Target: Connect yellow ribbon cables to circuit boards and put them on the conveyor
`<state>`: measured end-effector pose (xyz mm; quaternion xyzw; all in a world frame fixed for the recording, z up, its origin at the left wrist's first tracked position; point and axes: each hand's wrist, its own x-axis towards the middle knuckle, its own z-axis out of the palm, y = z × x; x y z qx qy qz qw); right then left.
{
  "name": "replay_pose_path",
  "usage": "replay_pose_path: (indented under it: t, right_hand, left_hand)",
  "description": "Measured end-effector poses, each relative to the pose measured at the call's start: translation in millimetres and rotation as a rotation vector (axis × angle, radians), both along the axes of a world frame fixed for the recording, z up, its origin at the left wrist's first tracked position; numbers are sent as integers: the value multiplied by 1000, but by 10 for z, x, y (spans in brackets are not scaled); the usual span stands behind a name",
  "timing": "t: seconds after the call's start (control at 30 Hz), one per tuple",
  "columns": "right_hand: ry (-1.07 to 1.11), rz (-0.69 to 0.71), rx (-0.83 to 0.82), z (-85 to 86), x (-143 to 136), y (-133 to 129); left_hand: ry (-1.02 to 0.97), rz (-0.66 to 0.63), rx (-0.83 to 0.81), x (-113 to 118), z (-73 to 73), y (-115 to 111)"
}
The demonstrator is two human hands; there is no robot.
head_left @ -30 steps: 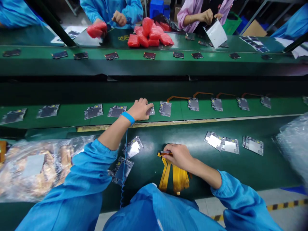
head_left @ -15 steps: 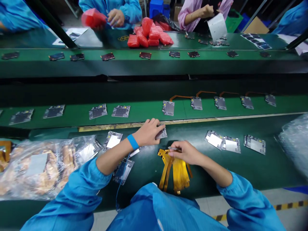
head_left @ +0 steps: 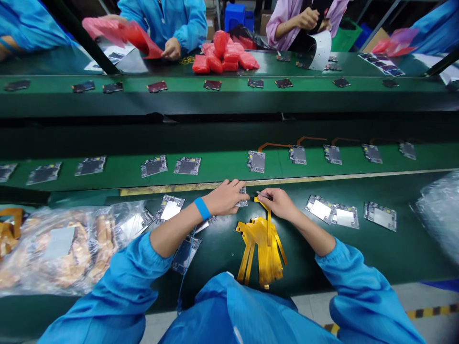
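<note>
holding a circuit board [head_left: 243,196] just below frame centre, left hand [head_left: 226,198] curled over it | right hand [head_left: 280,203], just right, pinched tweezers [head_left: 264,195] and a yellow strip [head_left: 269,227] | strip pile [head_left: 263,255] lay lower centre | green belt [head_left: 218,169] crossed mid-frame

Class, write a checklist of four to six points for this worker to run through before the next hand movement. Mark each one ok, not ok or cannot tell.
1. Left hand on the circuit board: ok.
2. Right hand gripping the tweezers: ok.
3. Ribbon cable joined to that board: not ok, a gap shows between them.
4. Board's connector undamaged: cannot tell, fingers cover part and detail is small.
5. Blue wrist strap worn: ok.
6. Strap's cord clear of other boards: not ok, it crosses a lower board.
</note>
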<state>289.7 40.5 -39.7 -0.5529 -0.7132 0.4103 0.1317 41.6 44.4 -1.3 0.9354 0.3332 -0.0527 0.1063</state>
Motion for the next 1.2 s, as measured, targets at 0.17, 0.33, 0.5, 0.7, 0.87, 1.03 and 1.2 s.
replay_pose_path:
  t: [0.17, 0.33, 0.5, 0.7, 0.87, 1.03, 1.2]
  right_hand:
    - [-152, 6, 15, 101, -122, 14]
    - [-258, 18, 27, 198, -256, 48]
    - [-317, 44, 26, 204, -297, 83]
    - [-356, 57, 33, 227, -313, 90]
    - [-384, 98, 23, 271, -349, 120]
    - [-399, 151, 37, 300, -381, 165]
    - [-428, 155, 43, 312, -399, 155]
  left_hand:
    - [-4, 4, -20, -34, -9, 14]
    - [-41, 77, -22, -102, -62, -38]
    - [-57, 101, -17, -113, -101, -82]
    - [-54, 90, -3, -117, -101, -95]
    - [-74, 83, 2, -122, -116, -106]
    - [-73, 77, 20, -117, -151, -123]
    - [-62, 46, 43, -83, -141, -137]
